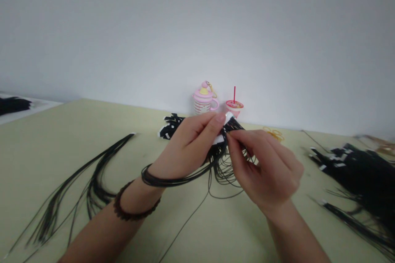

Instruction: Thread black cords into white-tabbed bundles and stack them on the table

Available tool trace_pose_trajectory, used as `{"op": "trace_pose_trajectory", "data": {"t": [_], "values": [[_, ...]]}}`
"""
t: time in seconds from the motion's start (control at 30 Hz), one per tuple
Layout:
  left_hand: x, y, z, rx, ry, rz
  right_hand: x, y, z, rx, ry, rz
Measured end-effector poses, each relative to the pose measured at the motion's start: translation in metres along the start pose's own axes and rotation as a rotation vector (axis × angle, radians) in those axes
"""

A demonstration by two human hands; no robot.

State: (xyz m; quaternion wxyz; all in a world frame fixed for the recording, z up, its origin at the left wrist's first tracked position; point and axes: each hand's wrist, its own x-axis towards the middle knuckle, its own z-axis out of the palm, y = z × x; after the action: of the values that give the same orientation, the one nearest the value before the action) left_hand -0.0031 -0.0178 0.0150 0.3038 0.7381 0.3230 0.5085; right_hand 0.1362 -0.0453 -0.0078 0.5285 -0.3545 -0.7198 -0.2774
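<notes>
My left hand [189, 144] is closed around a bundle of thin black wires [220, 160] with white connectors [228, 116] at the ends. Some of the wires loop back over the left wrist, above a dark beaded bracelet. Close on the right, my right hand [265, 164] pinches at the same bundle with thumb and forefinger, near the connector ends. The strands hang in loose loops below both hands, and one trails down towards the near edge. Exactly which wire the right fingertips grip is too small to make out.
Loose black wires [101, 164] lie on the table at left. A connector-ended pile [173, 125] sits behind my left hand. A large dark wire heap [364, 172] fills the right side. Against the wall stand a pink toy cup [203, 100] and a red-strawed cup [234, 107]; yellow bands [274, 133] lie nearby.
</notes>
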Motion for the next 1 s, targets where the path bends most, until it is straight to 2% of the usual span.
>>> {"op": "trace_pose_trajectory", "data": {"t": [0.3,0.4,0.57,0.7,0.73,0.83,1.0], "values": [[0.001,-0.004,0.006,-0.263,0.033,-0.192,0.002,-0.006,-0.001,0.018,0.005,0.057],[0.000,-0.005,0.008,-0.289,0.057,-0.204,0.002,-0.006,0.001,0.003,0.006,0.055],[-0.001,-0.008,0.010,-0.208,0.159,-0.152,0.002,-0.006,0.000,0.005,0.007,0.063],[0.002,-0.007,-0.001,-0.267,0.296,-0.172,0.002,-0.005,-0.005,-0.006,0.041,0.102],[0.003,-0.006,-0.004,-0.273,0.300,-0.188,0.002,-0.005,-0.005,0.001,0.049,0.100],[0.004,-0.004,-0.009,-0.282,0.204,-0.214,0.002,-0.003,-0.004,0.040,0.033,0.074],[0.002,-0.005,-0.001,-0.333,0.101,-0.231,0.001,-0.004,-0.001,0.049,0.030,0.070]]}}
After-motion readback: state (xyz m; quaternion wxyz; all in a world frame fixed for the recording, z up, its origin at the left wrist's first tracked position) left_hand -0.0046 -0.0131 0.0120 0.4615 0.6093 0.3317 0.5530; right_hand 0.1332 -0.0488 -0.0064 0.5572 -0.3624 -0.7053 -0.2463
